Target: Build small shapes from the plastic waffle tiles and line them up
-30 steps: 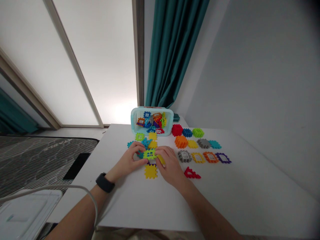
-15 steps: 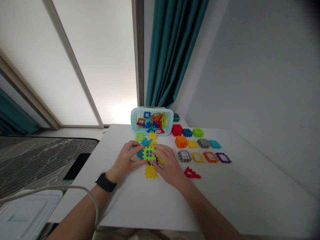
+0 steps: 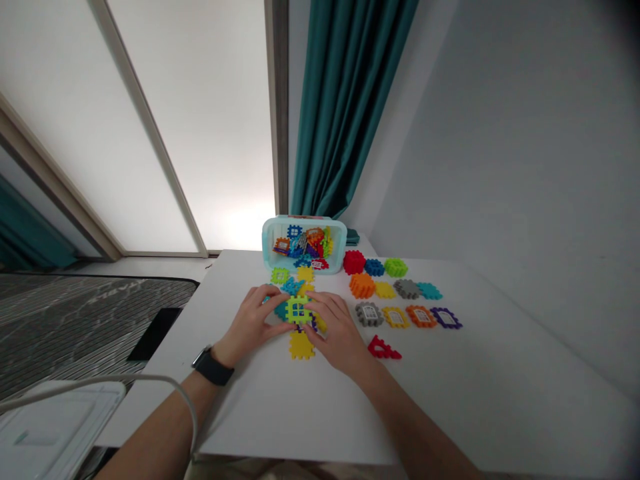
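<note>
A lime green window-shaped building tile (image 3: 299,310) with notched edges sits between my two hands, above other joined tiles. My left hand (image 3: 255,315) grips its left side with thumb and fingers. On the opposite side, my right hand (image 3: 337,328) has its fingertips at the right edge. Beneath and around it show a yellow tile (image 3: 302,346) towards me, a teal tile (image 3: 281,311) at the left and bits of purple. Beyond lie a blue triangular piece (image 3: 293,286), a yellow tile (image 3: 305,274) and a green window tile (image 3: 280,275). My fingers hide some joints.
A light blue bin (image 3: 342,247) of mixed tiles stands at the table's back. To the right are stacks of red (image 3: 355,262), orange (image 3: 362,286) and grey tiles (image 3: 407,289), a row of window tiles (image 3: 421,316) and a red triangular piece (image 3: 384,347). A white cable (image 3: 165,380) crosses my left forearm.
Almost nothing differs. Both hands stay on the green window tile, and the whole view has shifted very slightly.
</note>
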Demonstrator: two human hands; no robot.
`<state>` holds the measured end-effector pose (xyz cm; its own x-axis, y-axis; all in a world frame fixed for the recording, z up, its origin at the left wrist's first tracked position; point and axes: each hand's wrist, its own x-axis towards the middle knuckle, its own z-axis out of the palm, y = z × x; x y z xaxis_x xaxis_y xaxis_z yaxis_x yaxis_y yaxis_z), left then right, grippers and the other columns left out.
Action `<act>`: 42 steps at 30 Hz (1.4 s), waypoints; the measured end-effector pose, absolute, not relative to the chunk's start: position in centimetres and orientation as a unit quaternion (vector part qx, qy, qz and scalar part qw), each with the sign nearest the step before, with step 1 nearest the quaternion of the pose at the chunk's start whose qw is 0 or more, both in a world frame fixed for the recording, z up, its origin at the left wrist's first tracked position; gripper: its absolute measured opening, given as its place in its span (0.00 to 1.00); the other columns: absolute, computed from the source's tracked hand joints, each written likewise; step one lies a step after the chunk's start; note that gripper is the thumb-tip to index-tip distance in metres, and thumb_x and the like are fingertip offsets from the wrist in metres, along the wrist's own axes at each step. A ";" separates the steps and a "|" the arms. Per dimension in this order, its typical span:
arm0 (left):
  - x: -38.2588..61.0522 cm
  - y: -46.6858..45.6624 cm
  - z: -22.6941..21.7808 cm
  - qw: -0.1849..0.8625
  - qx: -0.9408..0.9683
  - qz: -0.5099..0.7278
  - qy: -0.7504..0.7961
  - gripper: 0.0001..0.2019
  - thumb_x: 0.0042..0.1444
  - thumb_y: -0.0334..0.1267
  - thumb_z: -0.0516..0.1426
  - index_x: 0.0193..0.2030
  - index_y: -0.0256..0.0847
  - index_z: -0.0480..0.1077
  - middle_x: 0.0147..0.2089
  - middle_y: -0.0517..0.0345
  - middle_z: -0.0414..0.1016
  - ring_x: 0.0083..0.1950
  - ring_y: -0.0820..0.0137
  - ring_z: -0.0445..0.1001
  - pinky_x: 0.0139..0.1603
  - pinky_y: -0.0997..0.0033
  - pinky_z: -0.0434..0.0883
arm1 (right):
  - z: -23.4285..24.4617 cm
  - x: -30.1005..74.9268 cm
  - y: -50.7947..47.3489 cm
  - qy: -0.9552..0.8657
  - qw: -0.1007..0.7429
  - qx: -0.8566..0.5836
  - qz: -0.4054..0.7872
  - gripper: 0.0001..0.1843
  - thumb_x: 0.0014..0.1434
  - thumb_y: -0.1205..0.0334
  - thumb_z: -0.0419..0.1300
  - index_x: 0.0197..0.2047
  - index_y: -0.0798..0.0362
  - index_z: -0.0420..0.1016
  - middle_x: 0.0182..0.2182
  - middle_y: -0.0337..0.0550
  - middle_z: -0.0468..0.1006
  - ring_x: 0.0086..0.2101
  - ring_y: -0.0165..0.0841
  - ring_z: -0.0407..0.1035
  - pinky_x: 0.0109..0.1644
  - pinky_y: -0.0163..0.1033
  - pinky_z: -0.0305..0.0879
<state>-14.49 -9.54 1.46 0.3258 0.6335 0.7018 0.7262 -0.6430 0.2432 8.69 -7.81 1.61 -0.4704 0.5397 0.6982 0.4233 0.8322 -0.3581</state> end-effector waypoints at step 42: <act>-3.6 -1.7 2.7 0.076 -0.895 -0.163 -0.407 0.09 0.66 0.43 0.54 0.46 0.41 0.71 0.46 0.50 0.73 0.48 0.58 0.71 0.52 0.56 0.65 | 2.1 26.0 -0.9 -0.830 0.383 -0.405 -0.028 0.13 0.64 0.64 0.57 0.51 0.48 0.75 0.58 0.51 0.74 0.58 0.45 0.67 0.64 0.61 0.62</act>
